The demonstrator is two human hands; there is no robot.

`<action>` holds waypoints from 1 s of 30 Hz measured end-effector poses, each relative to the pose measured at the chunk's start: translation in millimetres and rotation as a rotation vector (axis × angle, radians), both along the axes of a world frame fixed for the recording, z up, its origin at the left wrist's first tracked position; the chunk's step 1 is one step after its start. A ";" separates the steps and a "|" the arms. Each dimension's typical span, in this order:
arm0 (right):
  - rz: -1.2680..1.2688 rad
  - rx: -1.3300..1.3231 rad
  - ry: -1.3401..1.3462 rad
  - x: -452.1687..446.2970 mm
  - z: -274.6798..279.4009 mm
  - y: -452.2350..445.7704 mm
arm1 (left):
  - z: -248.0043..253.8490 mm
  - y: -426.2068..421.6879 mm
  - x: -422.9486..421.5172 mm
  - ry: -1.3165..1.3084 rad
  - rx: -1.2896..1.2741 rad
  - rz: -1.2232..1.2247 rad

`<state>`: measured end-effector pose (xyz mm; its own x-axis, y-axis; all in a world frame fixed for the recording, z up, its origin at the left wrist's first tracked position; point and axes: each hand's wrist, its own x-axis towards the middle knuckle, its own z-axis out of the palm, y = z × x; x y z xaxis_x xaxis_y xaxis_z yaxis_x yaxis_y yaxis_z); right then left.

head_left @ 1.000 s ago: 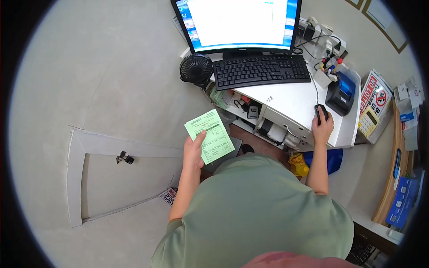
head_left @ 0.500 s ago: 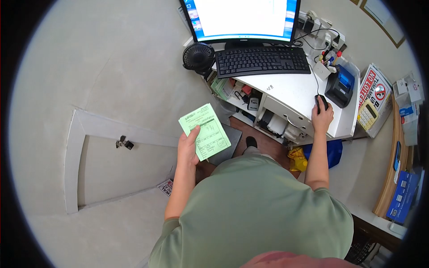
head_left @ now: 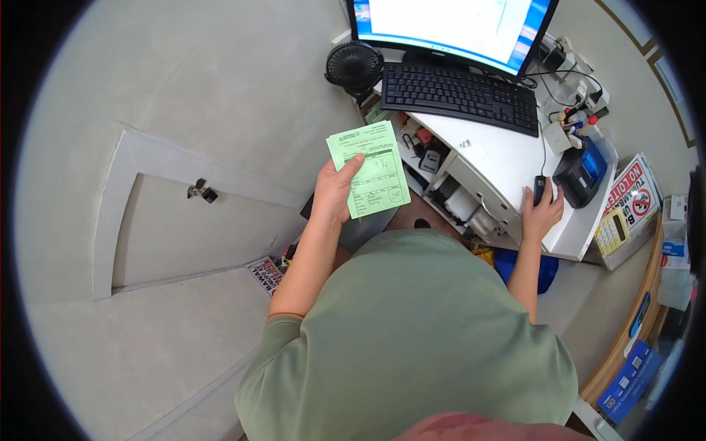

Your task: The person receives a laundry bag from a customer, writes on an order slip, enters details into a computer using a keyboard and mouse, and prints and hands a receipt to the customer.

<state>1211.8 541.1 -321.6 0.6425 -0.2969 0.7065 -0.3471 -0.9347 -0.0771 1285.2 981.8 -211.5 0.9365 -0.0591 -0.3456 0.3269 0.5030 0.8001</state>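
Note:
A stack of green paper slips (head_left: 381, 180), printed and marked with handwriting, is held up in my left hand (head_left: 337, 192), the thumb lying across the front. My right hand (head_left: 543, 214) wraps around a black computer mouse (head_left: 540, 189) on the white desk (head_left: 482, 147). From the mouse a thin cable runs up beside the black keyboard (head_left: 460, 97). Behind the keyboard stands a lit monitor (head_left: 448, 29) with a mostly white window on its screen.
A small black fan (head_left: 354, 66) stands left of the keyboard. Right of the mouse is a black and blue receipt printer (head_left: 582, 173), with pens and plugs behind it. A yellow calculator (head_left: 612, 231) leans by a sign (head_left: 638, 192). Open shelves (head_left: 434, 170) sit below the desk.
The view has shifted, so the desk and monitor appear further right. My left hand has raised the green slips toward the desk. My right hand stays at the mouse, its fingers slightly more spread.

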 end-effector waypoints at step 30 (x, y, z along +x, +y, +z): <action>0.044 0.388 0.517 207.8 53.7 -34.2 | -29.0 -48.6 19.5 0.130 0.073 0.144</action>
